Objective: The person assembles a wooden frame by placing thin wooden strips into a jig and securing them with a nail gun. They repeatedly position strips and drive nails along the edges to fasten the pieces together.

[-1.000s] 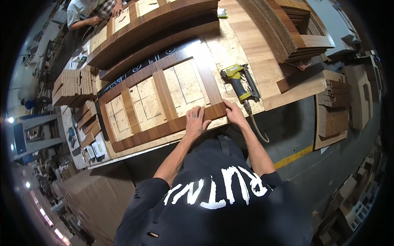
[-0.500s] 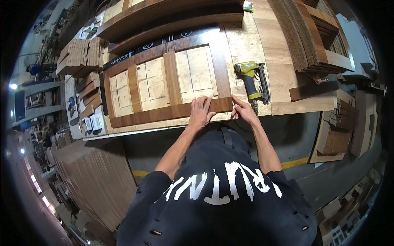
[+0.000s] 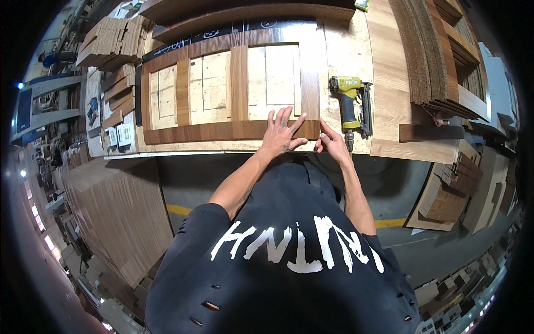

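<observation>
A brown wooden frame (image 3: 237, 83) with several openings lies flat on the bench, its long front rail (image 3: 206, 132) along the near side. My left hand (image 3: 282, 133) rests on that rail near its right end, open, with fingers spread over it. At the front right corner, my right hand (image 3: 332, 146) touches the rail's end with an extended forefinger. The thumb stands apart from that finger and the other fingers are curled; no held thing shows. Just right of the frame lies a green and black nail gun (image 3: 350, 103), a hose fitting at its handle's near end.
Long brown boards (image 3: 256, 14) lie behind the frame. Stacked panels (image 3: 425, 55) stand at the right beside a dark strip (image 3: 431, 133). Small wood blocks (image 3: 114, 42) are piled at the left. A big panel stack (image 3: 117, 209) stands on the floor, left of me.
My left hand's fingers have spread wider and reach further across the rail. The right hand stays at the corner. The whole view has shifted slightly, with the frame lying as before.
</observation>
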### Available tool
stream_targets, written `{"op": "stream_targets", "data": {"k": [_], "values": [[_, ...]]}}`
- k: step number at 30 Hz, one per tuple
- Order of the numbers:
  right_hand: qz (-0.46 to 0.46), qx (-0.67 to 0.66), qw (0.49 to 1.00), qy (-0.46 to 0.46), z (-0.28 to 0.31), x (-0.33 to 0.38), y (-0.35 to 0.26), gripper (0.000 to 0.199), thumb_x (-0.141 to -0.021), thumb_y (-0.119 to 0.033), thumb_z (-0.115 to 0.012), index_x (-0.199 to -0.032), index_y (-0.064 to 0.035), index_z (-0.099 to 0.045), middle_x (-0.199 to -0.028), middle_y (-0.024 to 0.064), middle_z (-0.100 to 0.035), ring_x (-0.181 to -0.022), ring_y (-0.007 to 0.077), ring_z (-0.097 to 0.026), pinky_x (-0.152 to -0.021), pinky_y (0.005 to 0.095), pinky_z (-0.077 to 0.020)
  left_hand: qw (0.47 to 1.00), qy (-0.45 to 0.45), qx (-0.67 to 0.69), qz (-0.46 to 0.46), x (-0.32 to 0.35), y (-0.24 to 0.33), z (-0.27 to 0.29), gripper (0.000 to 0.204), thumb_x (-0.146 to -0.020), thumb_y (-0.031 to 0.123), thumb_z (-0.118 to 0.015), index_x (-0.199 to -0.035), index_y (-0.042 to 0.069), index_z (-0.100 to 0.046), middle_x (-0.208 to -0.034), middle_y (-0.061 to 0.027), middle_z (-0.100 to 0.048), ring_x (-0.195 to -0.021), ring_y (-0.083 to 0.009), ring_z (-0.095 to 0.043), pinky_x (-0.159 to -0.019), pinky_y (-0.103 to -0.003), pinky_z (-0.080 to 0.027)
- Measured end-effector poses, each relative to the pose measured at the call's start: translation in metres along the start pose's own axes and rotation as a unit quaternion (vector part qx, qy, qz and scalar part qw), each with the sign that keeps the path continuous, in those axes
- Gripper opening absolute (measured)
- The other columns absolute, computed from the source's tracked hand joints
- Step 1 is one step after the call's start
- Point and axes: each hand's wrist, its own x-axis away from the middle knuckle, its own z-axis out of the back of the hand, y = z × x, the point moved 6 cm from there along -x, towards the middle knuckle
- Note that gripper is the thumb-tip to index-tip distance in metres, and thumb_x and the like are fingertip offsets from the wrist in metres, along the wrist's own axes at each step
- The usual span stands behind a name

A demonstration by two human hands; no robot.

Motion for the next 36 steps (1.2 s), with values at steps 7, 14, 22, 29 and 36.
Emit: {"op": "stream_targets", "data": {"k": [7,14,22,29,36], "values": [[0.008,-0.029,1.0,-0.004,-0.004,0.004,-0.001,0.058,-0.104,-0.002,-0.044,-0.16,-0.0169,-0.036,-0.079,0.0023,-0.06,-0.065,0.01,-0.054,-0.065,0.0243,-0.0496,0.997,-0.069,-0.038,0.004,0.0,0.001,-0.005,0.08,-0.096,0.07,-0.046,-0.162,0.03,-0.026,-0.16,-0.0199,-0.028,-0.15,-0.0359,-0.021,-0.121,-0.059,-0.01],[0.006,0.014,1.0,-0.004,-0.007,0.007,-0.012,0.059,-0.104,-0.002,-0.046,-0.16,-0.0159,-0.034,-0.08,0.0015,-0.059,-0.068,0.0094,-0.053,-0.063,0.0239,-0.049,0.996,-0.08,-0.045,0.004,-0.002,0.001,-0.005,0.079,-0.098,0.07,-0.043,-0.163,0.029,-0.024,-0.16,-0.0197,-0.03,-0.152,-0.0344,-0.02,-0.123,-0.057,-0.01],[0.003,0.034,0.999,-0.016,-0.003,0.005,-0.008,0.062,-0.103,-0.006,-0.05,-0.161,-0.0154,-0.032,-0.076,0.0002,-0.056,-0.067,0.0089,-0.051,-0.062,0.024,-0.047,0.998,-0.057,-0.027,-0.006,-0.005,0.003,0.001,0.081,-0.095,0.066,-0.053,-0.161,0.026,-0.029,-0.157,-0.0218,-0.032,-0.15,-0.0368,-0.024,-0.122,-0.057,-0.012],[-0.022,-0.01,0.998,-0.052,0.0,0.001,-0.007,0.057,-0.103,-0.008,-0.048,-0.159,-0.016,-0.038,-0.074,0.0026,-0.059,-0.065,0.0112,-0.054,-0.063,0.0264,-0.0478,0.998,-0.061,-0.029,-0.008,-0.003,0.0,-0.002,0.08,-0.097,0.068,-0.049,-0.162,0.027,-0.028,-0.157,-0.0219,-0.032,-0.15,-0.0371,-0.025,-0.123,-0.057,-0.012],[0.149,0.492,0.796,0.318,0.03,0.018,-0.1,0.055,-0.093,-0.021,-0.067,-0.143,-0.0005,-0.054,-0.12,0.0254,-0.06,-0.103,0.0373,-0.061,-0.094,0.0483,-0.0499,0.998,-0.056,-0.028,0.008,0.003,-0.003,-0.008,0.081,-0.095,0.066,-0.052,-0.162,0.03,-0.027,-0.159,-0.0207,-0.031,-0.15,-0.0359,-0.025,-0.123,-0.057,-0.015]]}}
